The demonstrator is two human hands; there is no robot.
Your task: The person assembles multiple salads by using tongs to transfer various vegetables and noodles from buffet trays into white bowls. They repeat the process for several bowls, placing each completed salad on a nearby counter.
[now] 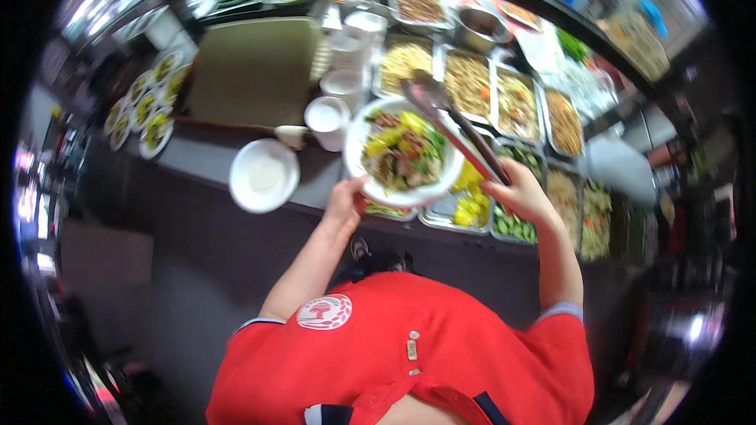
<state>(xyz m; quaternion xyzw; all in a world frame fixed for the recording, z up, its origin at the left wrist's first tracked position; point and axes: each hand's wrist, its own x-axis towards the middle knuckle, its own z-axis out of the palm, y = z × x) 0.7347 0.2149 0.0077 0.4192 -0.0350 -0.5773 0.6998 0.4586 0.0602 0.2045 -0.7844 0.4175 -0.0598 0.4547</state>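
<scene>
My left hand point(346, 203) grips the lower left edge of a white bowl point(355, 144), held above the front of the counter. Chopped greens, yellow slices and brown pieces, perhaps meat, fill this bowl. In my right hand point(520, 193) is a pair of serving tongs point(426, 94), their handles closed in my fingers. The tongs' heads reach over the bowl's upper right side; whether they pinch any food I cannot make out. Beneath and right of the bowl are metal trays, one with yellow slices point(471, 206) and one with green cucumber-like slices point(513, 224).
White bowls point(264, 177) stand at the counter's front edge, left of me, beside stacked white tubs point(327, 116). Behind them lies a large flat olive-brown panel point(252, 67). Several filled bowls point(156, 134) sit far left. Noodle-like food point(468, 85) fills trays farther back.
</scene>
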